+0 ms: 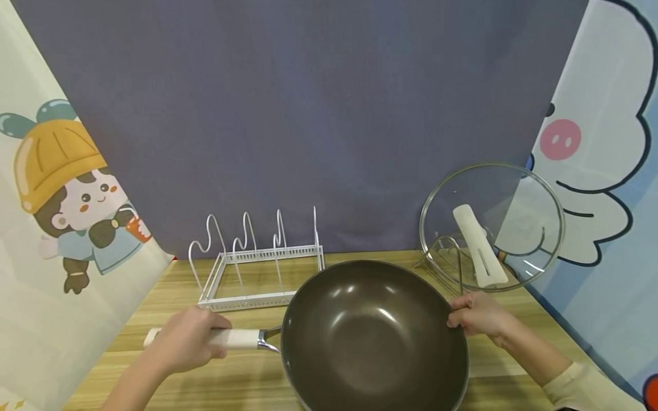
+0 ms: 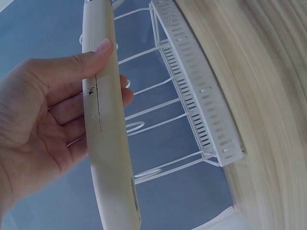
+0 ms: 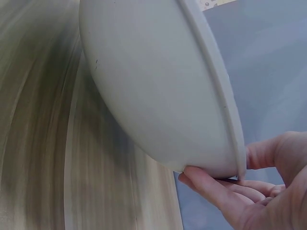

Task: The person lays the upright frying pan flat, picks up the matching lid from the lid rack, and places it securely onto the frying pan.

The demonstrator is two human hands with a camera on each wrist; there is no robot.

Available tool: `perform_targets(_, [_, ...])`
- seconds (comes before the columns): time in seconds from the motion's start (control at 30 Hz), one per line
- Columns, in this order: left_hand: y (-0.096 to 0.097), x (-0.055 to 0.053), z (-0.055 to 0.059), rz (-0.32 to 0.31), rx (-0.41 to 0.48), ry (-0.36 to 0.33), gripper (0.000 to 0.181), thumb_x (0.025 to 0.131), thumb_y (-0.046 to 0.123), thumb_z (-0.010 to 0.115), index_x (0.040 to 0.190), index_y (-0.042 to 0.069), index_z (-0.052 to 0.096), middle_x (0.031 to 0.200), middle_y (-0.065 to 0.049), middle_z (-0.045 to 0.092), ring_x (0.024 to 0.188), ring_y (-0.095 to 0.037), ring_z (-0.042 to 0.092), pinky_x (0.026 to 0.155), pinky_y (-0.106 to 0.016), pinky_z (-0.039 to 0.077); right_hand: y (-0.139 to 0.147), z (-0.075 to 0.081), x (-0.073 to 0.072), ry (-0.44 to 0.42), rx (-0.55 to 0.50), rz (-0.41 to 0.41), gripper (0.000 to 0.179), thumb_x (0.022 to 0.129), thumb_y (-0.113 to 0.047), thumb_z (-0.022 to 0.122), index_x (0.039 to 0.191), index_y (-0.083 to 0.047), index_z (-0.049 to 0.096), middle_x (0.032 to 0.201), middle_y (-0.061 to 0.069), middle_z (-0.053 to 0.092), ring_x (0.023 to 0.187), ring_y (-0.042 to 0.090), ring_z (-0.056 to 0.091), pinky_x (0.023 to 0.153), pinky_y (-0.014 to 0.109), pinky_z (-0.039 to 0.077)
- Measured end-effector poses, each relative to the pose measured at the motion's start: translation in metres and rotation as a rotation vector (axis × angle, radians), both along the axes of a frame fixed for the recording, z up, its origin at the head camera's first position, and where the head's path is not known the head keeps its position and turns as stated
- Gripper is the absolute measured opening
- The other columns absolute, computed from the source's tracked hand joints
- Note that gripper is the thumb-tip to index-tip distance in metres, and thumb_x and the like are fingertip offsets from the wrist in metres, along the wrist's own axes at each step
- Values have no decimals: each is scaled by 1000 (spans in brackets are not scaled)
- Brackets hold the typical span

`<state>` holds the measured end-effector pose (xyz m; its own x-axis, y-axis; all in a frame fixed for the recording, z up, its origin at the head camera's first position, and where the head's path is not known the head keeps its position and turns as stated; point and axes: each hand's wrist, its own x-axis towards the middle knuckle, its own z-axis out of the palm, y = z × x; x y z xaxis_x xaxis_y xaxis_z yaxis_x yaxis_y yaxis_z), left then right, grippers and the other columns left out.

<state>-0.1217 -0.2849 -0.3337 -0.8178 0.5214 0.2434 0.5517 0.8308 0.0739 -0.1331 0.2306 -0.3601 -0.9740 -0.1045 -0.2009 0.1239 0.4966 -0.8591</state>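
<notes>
A frying pan with a dark brown inside, a pale outside and a cream handle is held between both hands. My left hand grips the handle, its thumb lying along it in the left wrist view, where the handle shows a thin dark crack. On the far side my right hand pinches the rim. The right wrist view shows fingers under the pan's pale outer wall and the thumb at the rim. Wood table shows beneath that wall.
A white wire rack with upright loops stands at the back left of the wooden table. At the back right a glass lid with a cream handle leans upright in a metal stand. A grey-blue curtain hangs behind.
</notes>
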Motion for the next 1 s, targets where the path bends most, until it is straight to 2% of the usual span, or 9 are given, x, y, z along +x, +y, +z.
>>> perform_targets(0.1, [0,0,-1,6,-1,-9,25,58,25,87,70,31,65,65,22,58,59,4,42,50,-21,34,0,-1,1,0,-14,6,52,77,-1,62,120,25,49,132,45,35,84,22,70,77,38,59])
perform_targets(0.33, [0,0,-3,3,2,-12,27,57,25,87,68,32,64,64,22,55,59,4,40,50,-21,34,0,-2,1,10,38,8,51,77,-3,63,120,24,50,135,42,40,94,31,69,80,44,58])
perform_targets(0.5, [0,0,-4,3,12,-37,26,58,24,86,68,32,64,64,22,55,57,5,40,51,-21,34,1,-3,1,16,29,24,53,77,-2,63,120,25,49,133,42,41,90,27,71,79,43,58])
perform_targets(0.83, [0,0,-6,8,11,-59,27,58,24,87,68,32,63,65,23,56,57,5,40,50,-21,33,0,-6,1,12,16,25,48,77,-1,62,118,22,53,124,42,52,85,28,72,79,45,58])
perform_targets(1.0, [0,-1,-7,9,8,-61,26,58,25,87,70,31,65,66,23,57,58,5,41,51,-21,34,2,-6,1,15,-15,67,45,77,-2,61,115,21,56,107,30,68,78,20,72,76,42,59])
